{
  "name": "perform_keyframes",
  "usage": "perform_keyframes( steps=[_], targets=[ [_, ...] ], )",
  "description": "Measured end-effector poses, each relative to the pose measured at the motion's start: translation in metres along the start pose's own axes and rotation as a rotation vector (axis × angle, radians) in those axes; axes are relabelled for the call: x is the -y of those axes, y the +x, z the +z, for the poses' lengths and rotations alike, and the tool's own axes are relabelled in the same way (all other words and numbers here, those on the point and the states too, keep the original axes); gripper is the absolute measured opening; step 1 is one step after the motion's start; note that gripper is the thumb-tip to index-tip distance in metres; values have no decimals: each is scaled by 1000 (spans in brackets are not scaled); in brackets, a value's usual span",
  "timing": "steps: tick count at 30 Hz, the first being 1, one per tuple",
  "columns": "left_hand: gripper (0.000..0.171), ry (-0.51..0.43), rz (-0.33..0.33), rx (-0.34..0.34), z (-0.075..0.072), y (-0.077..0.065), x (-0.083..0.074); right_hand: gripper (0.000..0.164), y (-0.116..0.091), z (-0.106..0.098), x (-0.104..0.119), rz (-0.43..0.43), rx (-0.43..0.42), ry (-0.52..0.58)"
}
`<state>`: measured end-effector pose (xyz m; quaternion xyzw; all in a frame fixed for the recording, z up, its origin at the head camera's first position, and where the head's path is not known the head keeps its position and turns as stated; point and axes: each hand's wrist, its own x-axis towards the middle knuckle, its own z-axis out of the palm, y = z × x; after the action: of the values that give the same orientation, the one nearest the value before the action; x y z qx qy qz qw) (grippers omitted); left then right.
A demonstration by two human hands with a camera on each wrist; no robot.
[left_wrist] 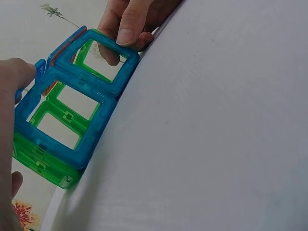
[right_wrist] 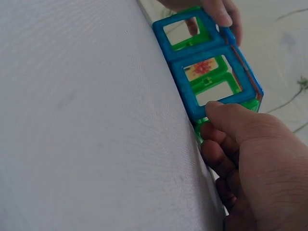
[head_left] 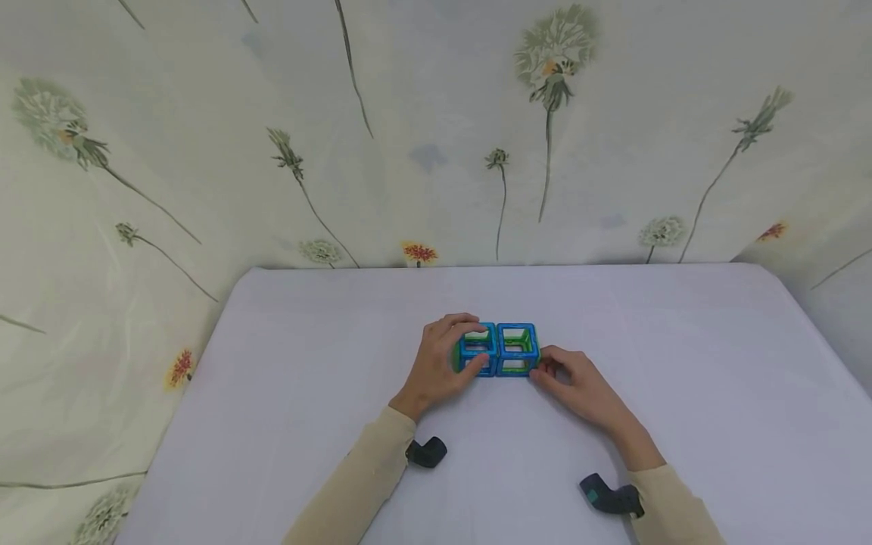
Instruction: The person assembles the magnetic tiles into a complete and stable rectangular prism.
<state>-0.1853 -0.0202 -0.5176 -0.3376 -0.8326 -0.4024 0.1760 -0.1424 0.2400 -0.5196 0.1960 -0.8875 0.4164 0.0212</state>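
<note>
Two open-framed cubes of magnetic tiles stand side by side on the table, blue on the top and front, green on other sides. My left hand (head_left: 439, 359) grips the left cube (head_left: 493, 348), thumb at its front and fingers over the top. At the outer side of the right cube (head_left: 518, 357), my right hand (head_left: 579, 390) pinches the corner between thumb and curled forefinger. The left wrist view shows the left cube's green side (left_wrist: 48, 166) and a reddish edge near the top. The cubes meet along one face in the right wrist view.
A white-covered table (head_left: 272, 363) lies under both hands. Behind it hangs a pale cloth (head_left: 422, 113) printed with dandelions and orange flowers. Dark curved devices are worn at the left wrist (head_left: 427, 453) and the right sleeve (head_left: 609, 496).
</note>
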Motion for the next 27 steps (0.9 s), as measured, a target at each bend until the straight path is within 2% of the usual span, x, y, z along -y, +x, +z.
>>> perform_keyframes(
  steps=[27],
  targets=[
    [39, -6, -20, 30, 2, -1, -1, 12, -4, -1, -3, 4, -4, -11]
  ],
)
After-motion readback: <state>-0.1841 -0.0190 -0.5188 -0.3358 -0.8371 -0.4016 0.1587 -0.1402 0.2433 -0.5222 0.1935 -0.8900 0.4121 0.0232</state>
